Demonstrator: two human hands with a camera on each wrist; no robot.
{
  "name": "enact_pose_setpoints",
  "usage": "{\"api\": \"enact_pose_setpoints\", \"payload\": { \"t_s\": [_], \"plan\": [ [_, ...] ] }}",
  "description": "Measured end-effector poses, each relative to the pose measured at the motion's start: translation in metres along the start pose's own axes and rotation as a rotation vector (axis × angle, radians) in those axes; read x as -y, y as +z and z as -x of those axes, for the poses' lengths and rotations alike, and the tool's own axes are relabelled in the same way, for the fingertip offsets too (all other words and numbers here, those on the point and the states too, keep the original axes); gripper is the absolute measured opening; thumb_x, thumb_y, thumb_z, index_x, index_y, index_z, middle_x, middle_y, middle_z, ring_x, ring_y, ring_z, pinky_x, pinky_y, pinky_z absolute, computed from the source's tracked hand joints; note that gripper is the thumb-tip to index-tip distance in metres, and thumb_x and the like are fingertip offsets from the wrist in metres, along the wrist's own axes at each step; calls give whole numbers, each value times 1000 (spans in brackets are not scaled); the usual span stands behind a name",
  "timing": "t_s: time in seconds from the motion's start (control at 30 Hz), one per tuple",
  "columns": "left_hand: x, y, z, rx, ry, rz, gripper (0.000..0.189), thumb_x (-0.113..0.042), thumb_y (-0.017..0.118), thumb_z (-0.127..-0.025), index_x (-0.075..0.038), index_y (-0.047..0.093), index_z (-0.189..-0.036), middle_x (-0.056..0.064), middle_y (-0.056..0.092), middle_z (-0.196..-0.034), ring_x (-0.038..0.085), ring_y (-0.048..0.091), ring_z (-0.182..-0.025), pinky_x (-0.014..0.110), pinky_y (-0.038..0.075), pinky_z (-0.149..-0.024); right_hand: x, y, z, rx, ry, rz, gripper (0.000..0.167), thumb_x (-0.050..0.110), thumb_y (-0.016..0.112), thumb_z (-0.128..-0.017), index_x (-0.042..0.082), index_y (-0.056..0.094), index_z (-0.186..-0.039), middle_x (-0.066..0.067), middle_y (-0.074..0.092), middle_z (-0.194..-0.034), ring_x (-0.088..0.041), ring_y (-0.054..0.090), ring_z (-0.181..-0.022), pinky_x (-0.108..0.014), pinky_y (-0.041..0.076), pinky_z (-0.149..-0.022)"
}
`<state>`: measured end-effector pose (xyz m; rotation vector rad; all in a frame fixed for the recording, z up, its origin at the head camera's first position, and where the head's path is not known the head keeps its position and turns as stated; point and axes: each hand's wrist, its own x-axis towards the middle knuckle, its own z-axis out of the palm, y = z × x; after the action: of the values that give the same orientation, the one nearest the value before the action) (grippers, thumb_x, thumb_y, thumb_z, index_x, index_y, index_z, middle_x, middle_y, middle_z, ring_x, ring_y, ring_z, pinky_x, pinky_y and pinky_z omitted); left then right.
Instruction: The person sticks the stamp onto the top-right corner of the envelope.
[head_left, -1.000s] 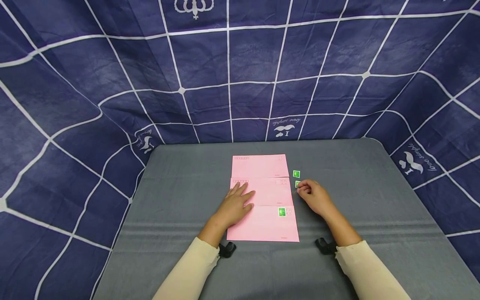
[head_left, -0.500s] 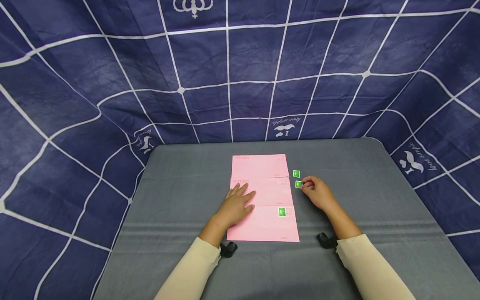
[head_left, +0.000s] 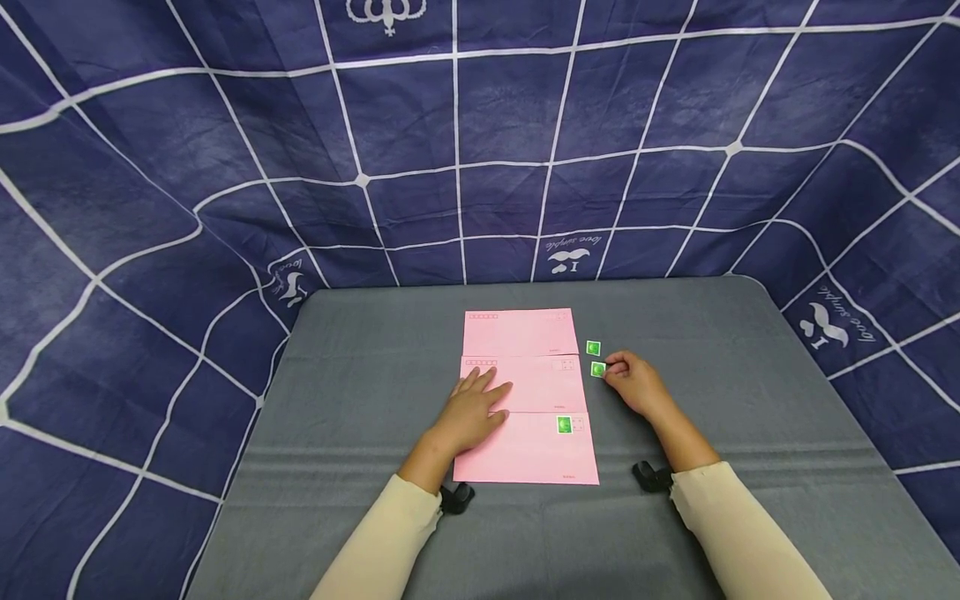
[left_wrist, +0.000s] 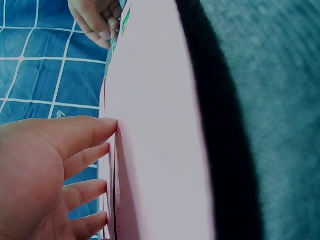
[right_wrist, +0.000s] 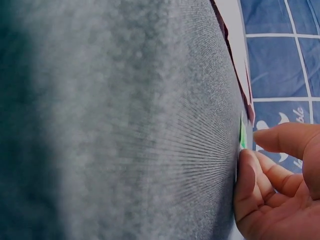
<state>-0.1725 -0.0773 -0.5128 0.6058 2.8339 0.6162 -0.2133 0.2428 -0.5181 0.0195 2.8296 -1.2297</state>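
Note:
Three pink envelopes lie in a column: the far envelope (head_left: 519,332), the middle envelope (head_left: 543,383) and the near envelope (head_left: 525,454). My left hand (head_left: 467,414) rests across the middle and near envelopes with its fingers spread. A green stamp (head_left: 564,425) sits near the top right of the near envelope. Beside the column, another green stamp (head_left: 597,369) lies on the table, right at the fingertips of my right hand (head_left: 633,385). In the right wrist view, the bent thumb and finger stand apart by that stamp's edge. A third green stamp (head_left: 593,347) lies just beyond it.
The grey cloth-covered table (head_left: 375,350) lies under everything. A dark blue curtain (head_left: 495,108) with white lines hangs behind and at both sides. A black strap piece (head_left: 456,498) shows at the left wrist, and another black strap piece (head_left: 651,477) at the right.
My right hand has drawn slightly to the right, uncovering more of the nearer loose stamp. The left hand stays in place on the envelopes.

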Motion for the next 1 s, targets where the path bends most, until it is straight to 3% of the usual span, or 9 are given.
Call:
{"api": "enact_pose_setpoints", "payload": {
  "t_s": [0.37,1.0],
  "plan": [
    [0,-2,-1,-4,15,-12,51,-30,63,-99,-21,53,-148,14,35,-164,40,24,-155,58,20,-125,-4,-2,-7,1,69,-21,26,14,64,-95,-3,64,-114,-14,68,-95,-9,55,-74,-26,45,-69],
    [-1,-3,-1,18,2,-14,51,-29,63,-99,-21,53,-149,16,36,-163,41,25,-154,57,20,-125,-6,0,-11,25,78,-28,22,18,62,-97,-2,66,-105,-9,67,-85,-11,54,-69,-26,44,-63]
  ]
}}
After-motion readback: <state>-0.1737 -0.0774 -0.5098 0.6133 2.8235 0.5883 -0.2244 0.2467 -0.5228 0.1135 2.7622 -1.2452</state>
